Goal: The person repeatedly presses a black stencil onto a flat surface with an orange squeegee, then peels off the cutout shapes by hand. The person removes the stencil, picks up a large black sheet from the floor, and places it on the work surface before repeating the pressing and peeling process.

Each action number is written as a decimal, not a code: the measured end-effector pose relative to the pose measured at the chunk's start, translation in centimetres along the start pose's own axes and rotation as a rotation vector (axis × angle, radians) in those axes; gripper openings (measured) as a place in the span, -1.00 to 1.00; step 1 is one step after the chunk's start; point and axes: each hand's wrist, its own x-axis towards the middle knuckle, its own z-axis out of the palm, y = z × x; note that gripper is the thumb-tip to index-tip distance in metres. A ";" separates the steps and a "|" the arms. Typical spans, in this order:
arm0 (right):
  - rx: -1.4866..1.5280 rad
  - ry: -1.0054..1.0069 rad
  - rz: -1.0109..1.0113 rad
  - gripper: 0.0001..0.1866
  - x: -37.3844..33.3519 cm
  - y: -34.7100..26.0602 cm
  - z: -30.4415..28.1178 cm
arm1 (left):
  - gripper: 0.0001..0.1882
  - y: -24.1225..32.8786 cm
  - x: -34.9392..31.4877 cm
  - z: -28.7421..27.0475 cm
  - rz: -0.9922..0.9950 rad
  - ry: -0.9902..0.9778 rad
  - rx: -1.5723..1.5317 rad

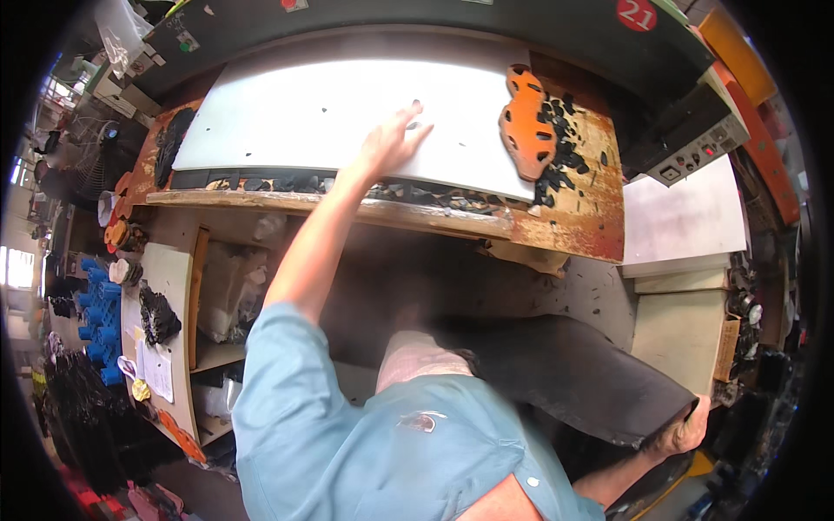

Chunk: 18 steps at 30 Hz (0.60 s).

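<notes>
Over the white board (261,113) on the bench, my left hand (393,143) reaches out with its fingers apart. A few small black scraps lie on that board, some close to my fingertips. Whether the fingers touch the board is hard to tell. Low on the right, my right hand (689,430) grips the edge of a large black sheet (573,373), which hangs bent beside my body. An orange cutting die (527,126) with dark slots rests at the board's right end, next to a heap of black offcuts (565,152).
Behind the board runs a dark green machine beam (382,48). A control box (699,143) with switches juts in at the right, above pale stacked sheets (682,217). The worn wooden bench edge (330,207) crosses in front of me. Blue plastic parts (100,321) are at the left.
</notes>
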 end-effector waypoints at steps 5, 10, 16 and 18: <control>-0.104 -0.038 0.025 -0.67 3.1 -7.6 -0.2 | -0.30 -4.2 6.3 3.9 0.002 -0.243 0.461; -0.222 -0.030 0.159 -0.57 4.6 -11.6 0.5 | -0.37 1.8 -2.2 7.2 0.414 -0.455 -0.125; -0.240 -0.035 0.144 -0.54 6.1 -14.9 3.0 | -0.52 -7.8 -1.5 0.4 0.633 -0.147 0.215; -0.186 -0.047 0.197 -0.54 6.7 -16.1 3.8 | -0.33 -14.7 1.3 -5.2 0.020 -0.079 0.070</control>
